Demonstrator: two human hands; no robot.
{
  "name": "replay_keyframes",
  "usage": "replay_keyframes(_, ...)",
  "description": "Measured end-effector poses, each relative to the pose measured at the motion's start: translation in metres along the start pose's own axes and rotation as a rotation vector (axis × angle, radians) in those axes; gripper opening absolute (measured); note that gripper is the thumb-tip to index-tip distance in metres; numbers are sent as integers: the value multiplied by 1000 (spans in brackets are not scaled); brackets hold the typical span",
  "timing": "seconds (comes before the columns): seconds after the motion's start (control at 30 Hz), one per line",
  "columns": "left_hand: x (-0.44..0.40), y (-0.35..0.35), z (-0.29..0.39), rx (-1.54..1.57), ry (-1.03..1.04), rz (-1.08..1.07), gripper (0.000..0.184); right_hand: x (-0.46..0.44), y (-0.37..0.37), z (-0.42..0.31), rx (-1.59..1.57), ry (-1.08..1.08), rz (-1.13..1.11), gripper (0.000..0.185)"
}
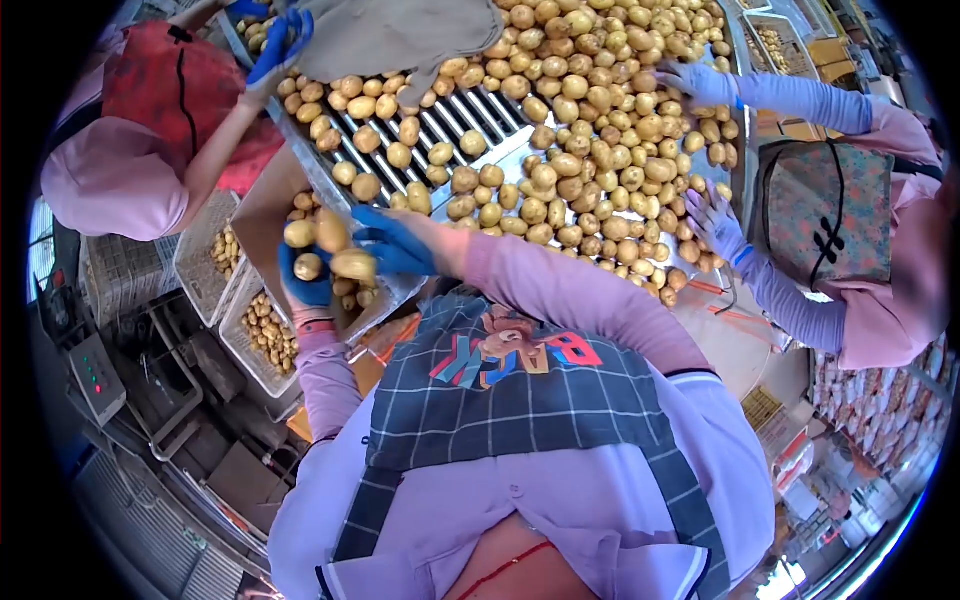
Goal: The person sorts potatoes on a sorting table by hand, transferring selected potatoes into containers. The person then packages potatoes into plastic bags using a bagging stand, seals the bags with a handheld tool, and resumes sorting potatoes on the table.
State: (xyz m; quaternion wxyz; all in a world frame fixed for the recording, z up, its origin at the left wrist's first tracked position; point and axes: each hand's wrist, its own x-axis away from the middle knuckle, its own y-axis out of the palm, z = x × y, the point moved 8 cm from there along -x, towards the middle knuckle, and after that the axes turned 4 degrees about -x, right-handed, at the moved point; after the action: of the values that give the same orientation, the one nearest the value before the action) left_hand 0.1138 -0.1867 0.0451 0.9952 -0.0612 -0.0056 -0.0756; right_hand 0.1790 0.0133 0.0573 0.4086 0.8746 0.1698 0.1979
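Closest to the lens, lilac shirt (520, 475) under checked apron (520, 425). In the head view, cupping the left hand (310, 276) around a potato (308, 267), above a bin (264, 214) with others inside. Holding the right hand (398, 242) with fingers parted beside blurred potatoes; cannot tell whether gripping any. Beyond, heaped potatoes (590, 150) on metal surface (517, 157) and rollers (455, 122), partly blocked by grey cloth (400, 40). At right, co-worker's gloved hands (715, 222) against the heap; at upper left, another blue-gloved hand (285, 47). Below that, potato-filled crate (243, 362).
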Motion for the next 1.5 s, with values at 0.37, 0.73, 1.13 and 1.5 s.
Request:
replay_keyframes(0.37,5,67,22,-400,238,225,63,237,-122,-33,1970,-42,-30,58)
replay_keyframes(0.73,27,273,-8,62,-109,-261,32,161,-136,-81,2029,-34,866,42)
replay_keyframes(1.13,73,124,-26,1348,-845,-489,32,100,-91,-53,1838,-98,384,39)
replay_keyframes(1.5,-12,-20,-7,37,-161,412,34,126,-147,-149,2017,126,821,29)
